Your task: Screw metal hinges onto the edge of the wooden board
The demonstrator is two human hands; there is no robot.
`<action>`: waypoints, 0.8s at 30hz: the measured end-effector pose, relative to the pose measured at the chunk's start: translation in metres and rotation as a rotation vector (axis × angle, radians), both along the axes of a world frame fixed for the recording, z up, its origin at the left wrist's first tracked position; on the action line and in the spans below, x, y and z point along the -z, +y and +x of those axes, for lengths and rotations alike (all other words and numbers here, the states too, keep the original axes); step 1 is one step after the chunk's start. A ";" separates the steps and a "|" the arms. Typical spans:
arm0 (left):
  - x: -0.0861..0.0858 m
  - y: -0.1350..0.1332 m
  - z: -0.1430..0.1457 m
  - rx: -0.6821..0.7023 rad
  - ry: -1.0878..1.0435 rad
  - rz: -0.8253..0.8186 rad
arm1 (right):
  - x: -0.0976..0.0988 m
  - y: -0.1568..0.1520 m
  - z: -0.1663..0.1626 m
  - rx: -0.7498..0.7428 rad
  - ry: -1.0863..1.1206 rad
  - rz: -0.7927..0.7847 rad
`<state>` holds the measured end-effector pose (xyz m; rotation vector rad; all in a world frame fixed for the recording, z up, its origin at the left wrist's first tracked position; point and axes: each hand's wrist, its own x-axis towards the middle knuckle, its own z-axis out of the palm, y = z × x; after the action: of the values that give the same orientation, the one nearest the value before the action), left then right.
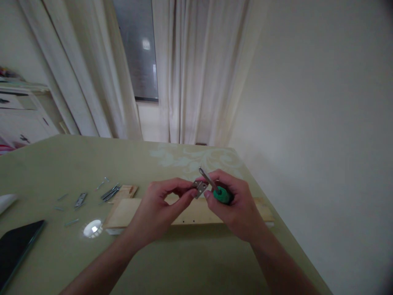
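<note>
My left hand [167, 205] pinches a small metal hinge [200, 189] between thumb and fingers, with screw holes showing in its leaf. In my right hand [235, 200] is a screwdriver [223, 195] with a green handle; its metal shaft points up and to the left, away from me. The right fingertips reach the hinge's far edge, though whether they grip it too I cannot tell. Below both hands lies a pale wooden board [196, 213] with two small dark holes near its front edge. The hands partly hide the board.
Left of the board are a second hinge [80, 200], several long metal pieces [110, 192], a small wood block [125, 191] and loose screws [71, 222]. A dark flat device [20, 250] lies at the table's left. A wall [337, 143] borders the table on the right.
</note>
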<state>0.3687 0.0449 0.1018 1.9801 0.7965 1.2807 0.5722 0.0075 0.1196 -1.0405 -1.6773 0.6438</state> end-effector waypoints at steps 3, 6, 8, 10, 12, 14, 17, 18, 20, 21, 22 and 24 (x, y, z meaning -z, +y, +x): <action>-0.002 0.000 -0.002 -0.002 0.008 0.024 | -0.001 0.002 0.001 0.007 -0.003 0.024; -0.001 0.003 -0.004 0.111 -0.054 -0.126 | -0.002 0.004 0.002 0.017 0.008 0.022; 0.000 0.006 -0.005 0.189 -0.121 -0.263 | -0.002 0.005 0.003 0.021 0.025 0.005; 0.001 0.008 -0.004 0.211 -0.156 -0.322 | -0.002 0.007 0.004 0.020 0.044 -0.021; 0.000 0.009 -0.004 0.200 -0.157 -0.332 | -0.002 0.007 0.005 0.014 0.070 -0.068; -0.001 0.008 -0.005 0.191 -0.154 -0.341 | -0.002 0.007 0.006 -0.010 0.101 -0.136; -0.003 0.005 -0.007 0.197 -0.196 -0.357 | -0.002 0.006 0.007 -0.065 0.162 -0.225; -0.004 0.004 -0.008 0.198 -0.215 -0.358 | -0.002 0.006 0.007 -0.085 0.178 -0.238; -0.003 0.004 -0.009 0.196 -0.234 -0.345 | -0.002 0.005 0.008 -0.121 0.185 -0.231; -0.003 0.004 -0.009 0.191 -0.228 -0.331 | -0.002 0.005 0.009 -0.136 0.172 -0.216; -0.004 0.004 -0.009 0.183 -0.215 -0.314 | -0.003 0.005 0.009 -0.144 0.151 -0.193; -0.005 0.003 -0.009 0.167 -0.181 -0.273 | -0.003 0.004 0.010 -0.145 0.096 -0.143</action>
<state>0.3600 0.0478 0.1069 1.6521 0.6640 1.1670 0.5819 0.0120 0.1231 -0.9772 -1.6521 0.9059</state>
